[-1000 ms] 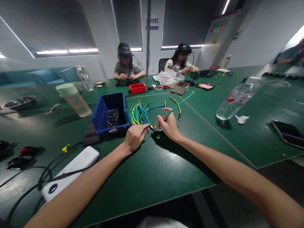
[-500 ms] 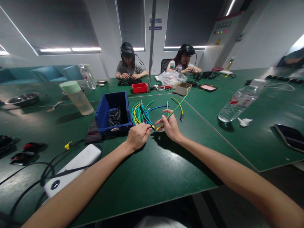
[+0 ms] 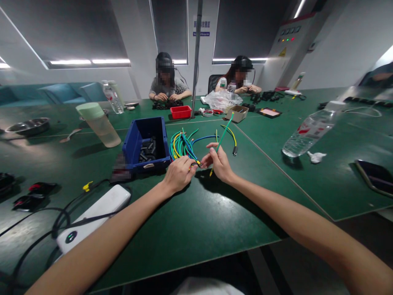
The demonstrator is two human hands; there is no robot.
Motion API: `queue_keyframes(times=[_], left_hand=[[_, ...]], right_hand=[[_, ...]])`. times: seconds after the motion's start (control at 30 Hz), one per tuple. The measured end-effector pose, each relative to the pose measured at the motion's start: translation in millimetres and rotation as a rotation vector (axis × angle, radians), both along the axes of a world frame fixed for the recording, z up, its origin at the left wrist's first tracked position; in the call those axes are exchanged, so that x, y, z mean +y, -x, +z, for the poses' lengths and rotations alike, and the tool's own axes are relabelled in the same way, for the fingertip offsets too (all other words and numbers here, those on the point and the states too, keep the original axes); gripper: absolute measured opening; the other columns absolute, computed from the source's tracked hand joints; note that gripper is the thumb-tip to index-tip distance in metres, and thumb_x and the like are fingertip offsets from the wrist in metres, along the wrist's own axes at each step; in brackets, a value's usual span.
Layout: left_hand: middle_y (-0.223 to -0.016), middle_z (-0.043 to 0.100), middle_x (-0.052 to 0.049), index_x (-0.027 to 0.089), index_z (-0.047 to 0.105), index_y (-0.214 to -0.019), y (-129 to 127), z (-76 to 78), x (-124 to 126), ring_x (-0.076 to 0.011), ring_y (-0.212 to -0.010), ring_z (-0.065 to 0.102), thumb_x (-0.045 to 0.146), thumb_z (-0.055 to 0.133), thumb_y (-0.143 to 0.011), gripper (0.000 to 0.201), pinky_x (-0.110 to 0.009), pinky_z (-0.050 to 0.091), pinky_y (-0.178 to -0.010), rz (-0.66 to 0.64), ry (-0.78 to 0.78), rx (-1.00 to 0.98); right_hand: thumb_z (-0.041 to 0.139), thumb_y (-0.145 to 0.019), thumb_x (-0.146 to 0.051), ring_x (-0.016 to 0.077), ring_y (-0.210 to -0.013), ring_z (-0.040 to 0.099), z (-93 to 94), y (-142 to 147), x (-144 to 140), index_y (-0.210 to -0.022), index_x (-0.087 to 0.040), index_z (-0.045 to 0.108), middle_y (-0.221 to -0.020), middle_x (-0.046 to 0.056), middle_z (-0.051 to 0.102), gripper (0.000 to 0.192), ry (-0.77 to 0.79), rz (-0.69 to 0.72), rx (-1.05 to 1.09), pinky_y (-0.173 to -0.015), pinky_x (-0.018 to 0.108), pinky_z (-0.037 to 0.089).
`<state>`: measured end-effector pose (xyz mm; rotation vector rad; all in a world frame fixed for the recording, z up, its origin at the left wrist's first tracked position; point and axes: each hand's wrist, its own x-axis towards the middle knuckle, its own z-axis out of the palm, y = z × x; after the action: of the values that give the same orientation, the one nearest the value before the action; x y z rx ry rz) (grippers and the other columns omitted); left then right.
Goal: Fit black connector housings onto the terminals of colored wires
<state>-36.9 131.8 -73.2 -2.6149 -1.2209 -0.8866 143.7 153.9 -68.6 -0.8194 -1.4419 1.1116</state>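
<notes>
My left hand [image 3: 180, 175] is closed in a pinch at the near end of the cable bundle [image 3: 180, 148], whose green, blue and yellow strands curl behind it. A small dark cable end with a yellow mark [image 3: 199, 163] pokes out past its fingertips; the fingers hide the rest. Facing it, my right hand [image 3: 219, 164] has a thin, straight green stick with a yellow end [image 3: 225, 132] between its fingers, slanting upward. Its fingertips are close to the dark cable end; whether they touch it I cannot tell. Beyond lies a yellow cable with a dark connector [image 3: 235, 150].
A blue bin [image 3: 130, 141] of black parts stands left of the cables. A water bottle [image 3: 311, 131] and phone [image 3: 376, 177] are at right; a green-lidded bottle [image 3: 102, 129] and white power bank [image 3: 98, 215] at left. Two people work across the table behind a red tray [image 3: 181, 112].
The green stick has swung steeper in my right hand: its top moved left, and its yellow end now points down beneath the hand, away from the cable end. My left hand has barely moved.
</notes>
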Motion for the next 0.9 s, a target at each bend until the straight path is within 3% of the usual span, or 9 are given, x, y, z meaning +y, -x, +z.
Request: queue_keyframes(times=[0.3, 0.63, 0.9], left_hand=[[-0.088, 0.057, -0.007, 0.015, 0.056, -0.097, -0.4, -0.2, 0.2, -0.0183, -0.082, 0.055, 0.030, 0.039, -0.093, 0.023, -0.030, 0.045, -0.074, -0.005, 0.013, -0.029], [-0.091, 0.056, -0.007, 0.015, 0.055, -0.101, 0.3, -3.0, 1.1, -0.0184, -0.085, 0.056, 0.029, 0.038, -0.094, 0.023, -0.031, 0.046, -0.076, 0.010, 0.021, -0.037], [-0.090, 0.057, -0.006, 0.017, 0.056, -0.099, 1.7, -4.4, 3.1, -0.0170, -0.083, 0.056, 0.025, 0.040, -0.093, 0.019, -0.030, 0.047, -0.075, -0.022, 0.012, -0.077]], right_hand=[[0.035, -0.092, -0.051, 0.0076, -0.033, 0.040, 1.0, -1.5, 1.0, -0.094, -0.022, 0.045, -0.046, -0.009, 0.048, 0.031, -0.079, -0.052, -0.027, -0.035, 0.017, 0.031], [0.038, -0.090, -0.053, 0.0081, -0.030, 0.042, 0.0, 0.0, 0.0, -0.097, -0.022, 0.043, -0.047, -0.009, 0.053, 0.031, -0.044, -0.087, -0.099, -0.031, 0.017, 0.034], [0.044, -0.088, -0.051, 0.0105, -0.035, 0.052, -1.3, -0.7, 1.2, -0.099, -0.022, 0.042, -0.051, -0.007, 0.057, 0.031, -0.052, -0.076, -0.102, -0.035, 0.019, 0.041]])
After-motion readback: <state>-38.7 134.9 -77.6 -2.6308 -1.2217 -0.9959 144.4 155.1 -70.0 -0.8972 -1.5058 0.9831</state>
